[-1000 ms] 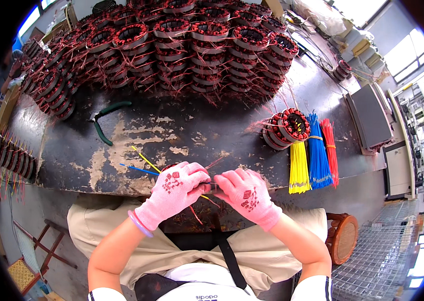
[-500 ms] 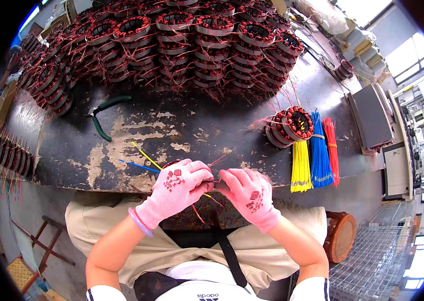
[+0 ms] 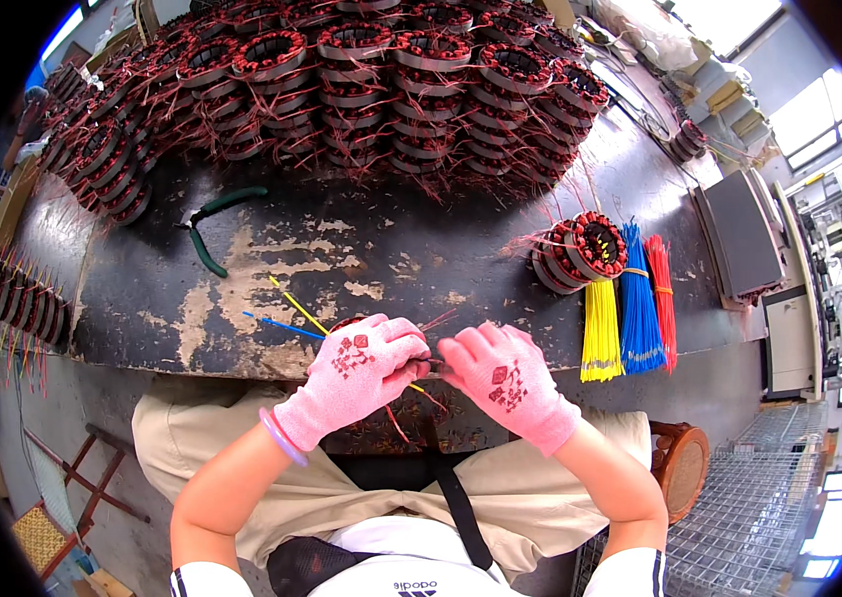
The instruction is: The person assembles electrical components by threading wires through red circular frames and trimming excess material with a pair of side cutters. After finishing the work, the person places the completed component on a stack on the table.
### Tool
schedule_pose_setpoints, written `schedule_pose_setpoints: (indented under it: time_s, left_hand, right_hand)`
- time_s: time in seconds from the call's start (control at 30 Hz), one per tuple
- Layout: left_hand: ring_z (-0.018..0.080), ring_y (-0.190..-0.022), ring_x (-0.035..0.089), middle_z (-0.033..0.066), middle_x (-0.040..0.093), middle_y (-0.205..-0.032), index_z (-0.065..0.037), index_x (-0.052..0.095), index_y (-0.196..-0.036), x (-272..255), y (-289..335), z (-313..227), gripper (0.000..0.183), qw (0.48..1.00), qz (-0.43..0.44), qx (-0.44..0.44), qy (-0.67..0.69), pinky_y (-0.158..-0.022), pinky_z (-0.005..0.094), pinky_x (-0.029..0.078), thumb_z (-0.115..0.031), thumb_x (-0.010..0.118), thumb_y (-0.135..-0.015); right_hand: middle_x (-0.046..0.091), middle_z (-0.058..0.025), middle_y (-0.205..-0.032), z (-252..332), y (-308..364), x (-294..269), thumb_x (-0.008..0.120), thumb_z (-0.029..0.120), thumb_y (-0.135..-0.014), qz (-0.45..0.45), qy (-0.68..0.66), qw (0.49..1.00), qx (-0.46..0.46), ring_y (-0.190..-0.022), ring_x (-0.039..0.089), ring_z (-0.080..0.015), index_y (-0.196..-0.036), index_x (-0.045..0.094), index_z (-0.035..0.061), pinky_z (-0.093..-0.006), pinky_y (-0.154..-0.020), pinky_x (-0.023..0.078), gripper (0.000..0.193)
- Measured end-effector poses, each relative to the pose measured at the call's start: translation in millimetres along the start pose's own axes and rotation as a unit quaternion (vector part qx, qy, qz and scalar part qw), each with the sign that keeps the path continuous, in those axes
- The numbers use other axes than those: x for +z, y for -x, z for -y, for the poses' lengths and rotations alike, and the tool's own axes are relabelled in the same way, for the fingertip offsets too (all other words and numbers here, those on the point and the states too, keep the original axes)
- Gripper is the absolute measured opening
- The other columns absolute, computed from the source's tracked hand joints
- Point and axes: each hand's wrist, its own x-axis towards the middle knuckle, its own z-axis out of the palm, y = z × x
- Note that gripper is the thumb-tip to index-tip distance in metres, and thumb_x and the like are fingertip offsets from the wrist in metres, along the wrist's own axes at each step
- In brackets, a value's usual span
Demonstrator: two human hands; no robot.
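Observation:
Both my hands wear pink gloves with a dark red print. My left hand (image 3: 366,363) is closed over a wound motor stator (image 3: 345,323) at the table's front edge; the glove hides most of the ring. From beneath it a yellow wire (image 3: 299,306) and a blue wire (image 3: 280,325) poke out to the far left, while thin reddish leads (image 3: 438,320) stick out on the right. My right hand (image 3: 510,383) pinches close to the left fingertips, where a thin dark wire seems to run between both hands; its end is hidden.
Tall stacks of stators (image 3: 361,95) fill the back. Green-handled cutters (image 3: 204,231) lie at left. A short stator stack (image 3: 580,254) stands right, near yellow (image 3: 601,333), blue (image 3: 642,308) and red wire bundles (image 3: 659,298). More wired stators (image 3: 23,303) sit far left.
My right hand has shifted slightly to the right and turned a little, its fingertips drawing a bit away from the left ones. The left hand stays nearly in place; the view has shifted slightly.

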Motion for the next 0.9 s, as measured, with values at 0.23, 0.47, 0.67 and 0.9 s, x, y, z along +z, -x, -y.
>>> schedule_pose_setpoints:
  time_s: [0.23,0.47,0.67,0.9]
  left_hand:
    - [0.0260,-0.086,0.065,0.0022,0.069,-0.098,-0.010,0.069,-0.091,-2.4,-0.9,0.1,0.014,1.000,0.008,0.003,0.002,-0.076,0.0380,0.053,-0.012,0.077,-0.080]
    - [0.0265,-0.086,0.066,0.0028,0.069,-0.098,-0.009,0.069,-0.092,-0.6,-1.3,0.3,0.014,1.000,0.009,-0.003,0.013,-0.077,0.0389,0.054,-0.013,0.076,-0.080]
    - [0.0273,-0.088,0.066,0.0043,0.069,-0.097,-0.009,0.069,-0.092,2.9,-1.0,1.7,0.014,1.000,-0.002,-0.004,0.016,-0.079,0.0390,0.054,-0.013,0.076,-0.080]
    - [0.0311,-0.099,0.067,0.0100,0.069,-0.109,-0.004,0.069,-0.104,-11.7,1.4,0.9,0.020,0.997,0.032,-0.018,0.066,-0.087,0.0399,0.054,-0.011,0.073,-0.087]
  right_hand:
    - [0.065,-0.0002,-0.077,4.0,-7.6,6.0,0.057,0.026,-0.100,0.115,-0.654,0.662,0.347,-0.066,0.059,-0.0095,-0.094,0.067,0.0063,-0.0269,-0.059,0.046,0.023]
    - [0.066,-0.0017,-0.098,7.3,7.7,8.7,0.077,0.022,-0.079,-0.218,-0.070,0.972,0.048,-0.085,0.065,-0.0222,-0.109,0.066,0.0121,-0.0356,-0.073,0.053,0.033]
    - [0.064,-0.0006,-0.098,7.4,9.1,29.9,0.069,0.015,-0.081,-0.179,-0.044,0.983,-0.007,-0.087,0.063,-0.0208,-0.113,0.065,0.0134,-0.0375,-0.076,0.052,0.033]
    - [0.059,0.0022,-0.092,4.5,4.6,27.1,0.068,0.015,-0.081,-0.181,-0.034,0.982,-0.032,-0.084,0.061,-0.0188,-0.123,0.068,0.0242,-0.0355,-0.073,0.050,0.043]
